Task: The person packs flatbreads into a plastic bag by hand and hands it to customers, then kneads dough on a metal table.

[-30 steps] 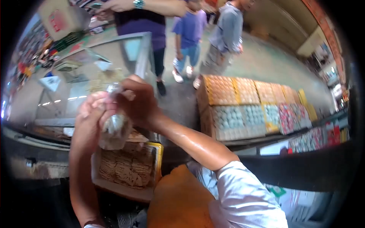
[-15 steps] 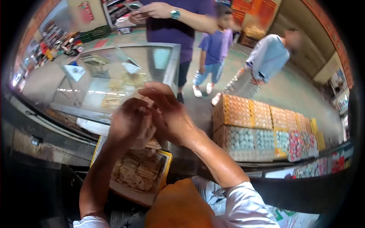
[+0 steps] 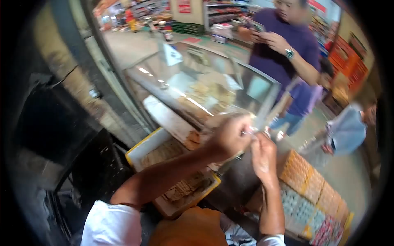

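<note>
My left hand (image 3: 234, 137) is closed in a fist over the near edge of the display case. My right hand (image 3: 264, 153) is closed too, its fingertips meeting the left at a small whitish, shiny bit. What they pinch is too small and blurred to name. A pale, filmy shape (image 3: 219, 119) shows behind my left hand; I cannot tell what it is. Below my left forearm stands a white box (image 3: 141, 152) with a yellow rim, holding stacks of flat, pale brown sheets of food (image 3: 186, 188). My forearm hides part of it.
A glass display case (image 3: 164, 87) with flat food inside stands ahead. Beyond it a person in purple (image 3: 283, 39) holds a phone-like object; two other people (image 3: 303, 98) (image 3: 349, 131) are at the right. Egg trays (image 3: 312, 176) are stacked at lower right. A dark stand (image 3: 94, 172) is at left.
The view has swung, so the case, box and people sit further right. My hands, earlier overlapping with fingers partly raised, are now closed and meet at the fingertips, with my left forearm reaching across the box.
</note>
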A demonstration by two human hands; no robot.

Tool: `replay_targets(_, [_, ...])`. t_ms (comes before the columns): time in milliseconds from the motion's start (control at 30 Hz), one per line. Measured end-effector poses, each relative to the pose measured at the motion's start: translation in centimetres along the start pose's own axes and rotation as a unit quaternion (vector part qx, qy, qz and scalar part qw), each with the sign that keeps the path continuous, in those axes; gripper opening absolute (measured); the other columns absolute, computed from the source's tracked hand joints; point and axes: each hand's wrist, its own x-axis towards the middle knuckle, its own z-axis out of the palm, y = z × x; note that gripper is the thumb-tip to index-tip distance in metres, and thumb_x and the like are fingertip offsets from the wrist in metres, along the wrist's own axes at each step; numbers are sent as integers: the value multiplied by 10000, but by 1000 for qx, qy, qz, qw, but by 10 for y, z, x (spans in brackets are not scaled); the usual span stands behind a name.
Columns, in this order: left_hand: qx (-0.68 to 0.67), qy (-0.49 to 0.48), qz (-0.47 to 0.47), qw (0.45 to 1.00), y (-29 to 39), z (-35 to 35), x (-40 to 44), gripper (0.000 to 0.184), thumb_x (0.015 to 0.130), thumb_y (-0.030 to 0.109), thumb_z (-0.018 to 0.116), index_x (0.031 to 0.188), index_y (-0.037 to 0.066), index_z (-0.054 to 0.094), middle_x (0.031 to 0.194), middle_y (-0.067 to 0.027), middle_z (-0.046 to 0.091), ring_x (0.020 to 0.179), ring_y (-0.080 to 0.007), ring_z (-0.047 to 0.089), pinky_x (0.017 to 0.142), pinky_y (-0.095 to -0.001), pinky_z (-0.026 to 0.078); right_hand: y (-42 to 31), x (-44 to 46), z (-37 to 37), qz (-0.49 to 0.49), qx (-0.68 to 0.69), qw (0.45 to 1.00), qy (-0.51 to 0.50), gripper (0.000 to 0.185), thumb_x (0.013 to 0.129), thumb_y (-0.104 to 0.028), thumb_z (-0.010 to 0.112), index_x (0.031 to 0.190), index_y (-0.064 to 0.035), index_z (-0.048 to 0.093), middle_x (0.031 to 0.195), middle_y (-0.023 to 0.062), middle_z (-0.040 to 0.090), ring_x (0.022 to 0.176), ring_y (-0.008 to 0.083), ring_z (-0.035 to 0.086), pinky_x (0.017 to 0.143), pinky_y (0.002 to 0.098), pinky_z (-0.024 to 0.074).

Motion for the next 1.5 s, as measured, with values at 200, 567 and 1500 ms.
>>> replay_targets(200, [301,7,200,932,0,-4,-5,190,815,85,658,979,-2,616,988,-197,659,941,-372,613,859,-474,478,-20,18,-6,-74,-95,993,19,323,884,-11,600,1203,22,640,1044,157,686,914,304,680,858,348,543])
replay_targets(567, [317,48,229,919,-28,-1,12,331,737,125,779,988,74,570,998,-111,599,901,-336,673,810,-461,556,14,32,-1,116,247,959,-72,218,1018,-40,618,1223,-17,688,1176,76,717,1031,139,656,909,293,527])
replay_targets(1500, [269,42,184,945,-44,-28,-6,311,848,285,746,1047,77,630,1046,-99,580,1041,-312,564,941,-472,414,9,42,-23,-126,-96,981,-116,302,724,93,759,984,-30,669,933,137,637,872,294,647,767,356,515])
